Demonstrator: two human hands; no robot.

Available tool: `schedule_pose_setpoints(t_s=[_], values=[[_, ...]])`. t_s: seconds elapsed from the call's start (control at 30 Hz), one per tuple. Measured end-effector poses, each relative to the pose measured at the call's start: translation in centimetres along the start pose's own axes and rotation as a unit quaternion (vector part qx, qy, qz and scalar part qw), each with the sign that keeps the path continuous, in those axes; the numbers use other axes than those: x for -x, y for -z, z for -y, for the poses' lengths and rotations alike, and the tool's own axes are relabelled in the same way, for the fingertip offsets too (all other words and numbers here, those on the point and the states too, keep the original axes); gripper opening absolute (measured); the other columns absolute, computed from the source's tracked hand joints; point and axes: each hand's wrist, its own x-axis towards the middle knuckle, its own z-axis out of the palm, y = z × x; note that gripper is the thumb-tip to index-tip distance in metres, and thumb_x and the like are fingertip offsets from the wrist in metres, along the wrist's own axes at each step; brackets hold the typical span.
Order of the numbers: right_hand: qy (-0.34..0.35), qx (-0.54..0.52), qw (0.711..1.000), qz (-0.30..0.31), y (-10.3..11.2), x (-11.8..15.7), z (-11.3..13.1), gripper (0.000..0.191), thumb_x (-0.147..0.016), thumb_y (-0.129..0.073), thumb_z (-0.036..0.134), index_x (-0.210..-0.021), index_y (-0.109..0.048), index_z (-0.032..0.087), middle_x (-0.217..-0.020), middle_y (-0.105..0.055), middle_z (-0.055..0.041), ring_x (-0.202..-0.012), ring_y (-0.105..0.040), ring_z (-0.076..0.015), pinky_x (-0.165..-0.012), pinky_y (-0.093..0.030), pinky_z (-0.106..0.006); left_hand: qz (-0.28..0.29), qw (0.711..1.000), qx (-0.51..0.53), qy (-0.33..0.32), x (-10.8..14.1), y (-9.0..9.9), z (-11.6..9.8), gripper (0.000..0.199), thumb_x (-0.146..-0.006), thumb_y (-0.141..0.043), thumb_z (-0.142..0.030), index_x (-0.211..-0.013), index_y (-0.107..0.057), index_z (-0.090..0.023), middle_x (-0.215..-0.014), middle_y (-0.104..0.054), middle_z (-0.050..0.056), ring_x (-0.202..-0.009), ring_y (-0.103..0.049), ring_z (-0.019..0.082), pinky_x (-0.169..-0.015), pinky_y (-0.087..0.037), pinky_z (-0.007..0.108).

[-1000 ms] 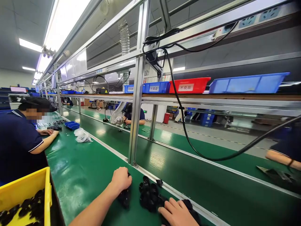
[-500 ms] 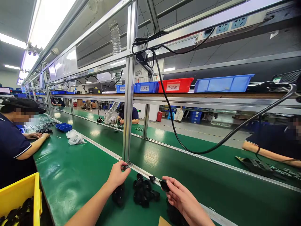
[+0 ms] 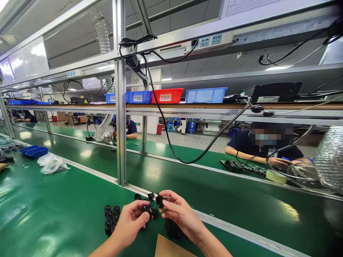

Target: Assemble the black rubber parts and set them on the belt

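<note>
Between the thumb and fingers of my left hand (image 3: 131, 221) is a small round black plastic part (image 3: 146, 210). My right hand (image 3: 182, 214) pinches another small black plastic part (image 3: 160, 201), held a little higher and close by. Left of my left hand, several round black parts (image 3: 108, 224) stand grouped on the green bench. More loose black parts (image 3: 151, 196) lie behind my hands, partly hidden by them. Below my right hand is a dark heap of black pieces (image 3: 173, 228), its shapes hard to make out.
A brown cardboard piece (image 3: 168, 248) lies at the near edge. Further left are a clear plastic bag (image 3: 53, 164) and blue trays (image 3: 34, 151). An aluminium post (image 3: 121, 125) rises ahead, with a hanging black cable (image 3: 184, 161). Across the bench sits a co-worker (image 3: 264, 142).
My view has turned right. My hands have come closer together, and my left hand has moved from the rail by the post to beside the right one.
</note>
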Motion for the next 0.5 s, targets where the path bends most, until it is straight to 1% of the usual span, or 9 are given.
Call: schedule_pose_setpoints(t_s=[0.03, 0.1, 0.17, 0.2, 0.27, 0.33, 0.37, 0.5], values=[[0.015, 0.018, 1.0, 0.018, 0.0, 0.1, 0.0, 0.051, -0.076, -0.095, 0.054, -0.11, -0.075, 0.021, -0.101, -0.068, -0.0046, -0.085, -0.068, -0.0185, -0.075, -0.058, -0.03, 0.002, 1.0, 0.01, -0.001, 0.0, 0.0, 0.1, 0.061, -0.08, -0.089, -0.059, -0.122, -0.077, -0.015, -0.1, -0.077, 0.012, -0.078, -0.065, 0.018, -0.063, -0.052, 0.025], [0.057, 0.067, 0.995, 0.053, -0.1, 0.3, 0.1, 0.051, -0.082, -0.09, 0.057, -0.113, -0.074, 0.02, -0.101, -0.068, -0.0053, -0.088, -0.067, -0.0201, -0.077, -0.058, -0.032, 0.008, 1.0, 0.016, -0.008, 0.0, -0.1, 0.2, 0.059, -0.079, -0.091, -0.054, -0.123, -0.079, -0.018, -0.107, -0.079, 0.013, -0.085, -0.068, 0.02, -0.072, -0.055, 0.027], [0.096, 0.125, 0.985, 0.071, -0.3, 0.6, 0.1, 0.049, -0.087, -0.086, 0.057, -0.116, -0.072, 0.02, -0.105, -0.069, -0.007, -0.092, -0.065, -0.0217, -0.08, -0.057, -0.035, 0.011, 0.999, 0.03, -0.012, 0.1, -0.1, 0.4, 0.058, -0.077, -0.094, -0.048, -0.125, -0.08, -0.02, -0.111, -0.08, 0.012, -0.097, -0.07, 0.024, -0.082, -0.056, 0.031], [0.109, 0.154, 0.979, 0.074, -0.4, 0.8, 0.2, 0.047, -0.089, -0.083, 0.056, -0.117, -0.072, 0.02, -0.108, -0.069, -0.008, -0.095, -0.065, -0.0226, -0.082, -0.057, -0.036, 0.01, 0.999, 0.035, -0.012, 0.1, -0.1, 0.5, 0.057, -0.075, -0.095, -0.045, -0.125, -0.08, -0.02, -0.109, -0.08, 0.012, -0.099, -0.07, 0.025, -0.085, -0.057, 0.032], [0.122, 0.21, 0.967, 0.071, -0.6, 1.2, 0.3, 0.041, -0.093, -0.079, 0.052, -0.118, -0.072, 0.021, -0.114, -0.07, -0.0094, -0.102, -0.064, -0.0249, -0.087, -0.055, -0.037, 0.002, 1.0, 0.029, -0.002, 0.3, -0.2, 0.6, 0.052, -0.073, -0.095, -0.037, -0.12, -0.081, -0.02, -0.1, -0.08, 0.009, -0.091, -0.07, 0.023, -0.081, -0.056, 0.03], [0.129, 0.259, 0.955, 0.071, -0.8, 1.6, 0.4, 0.033, -0.096, -0.076, 0.045, -0.118, -0.072, 0.022, -0.118, -0.07, -0.0093, -0.107, -0.063, -0.0265, -0.088, -0.054, -0.037, -0.002, 1.0, 0.012, 0.0, 0.4, -0.3, 0.5, 0.045, -0.073, -0.094, -0.031, -0.115, -0.083, -0.021, -0.094, -0.08, 0.007, -0.084, -0.068, 0.02, -0.075, -0.055, 0.027], [0.133, 0.277, 0.949, 0.075, -0.9, 1.7, 0.4, 0.029, -0.096, -0.074, 0.042, -0.118, -0.072, 0.023, -0.119, -0.069, -0.0089, -0.108, -0.063, -0.0266, -0.087, -0.054, -0.037, -0.001, 1.0, 0.006, -0.006, 0.4, -0.3, 0.4, 0.042, -0.074, -0.093, -0.03, -0.114, -0.084, -0.021, -0.096, -0.08, 0.007, -0.084, -0.069, 0.02, -0.075, -0.055, 0.027], [0.156, 0.31, 0.934, 0.084, -1.2, 1.8, 0.4, 0.021, -0.094, -0.071, 0.029, -0.114, -0.073, 0.024, -0.118, -0.068, -0.0075, -0.103, -0.063, -0.0243, -0.081, -0.055, -0.033, 0.002, 0.999, 0.014, -0.04, 0.4, -0.5, -0.2, 0.041, -0.076, -0.093, -0.034, -0.115, -0.086, -0.025, -0.11, -0.078, 0.008, -0.1, -0.07, 0.025, -0.084, -0.059, 0.031]])
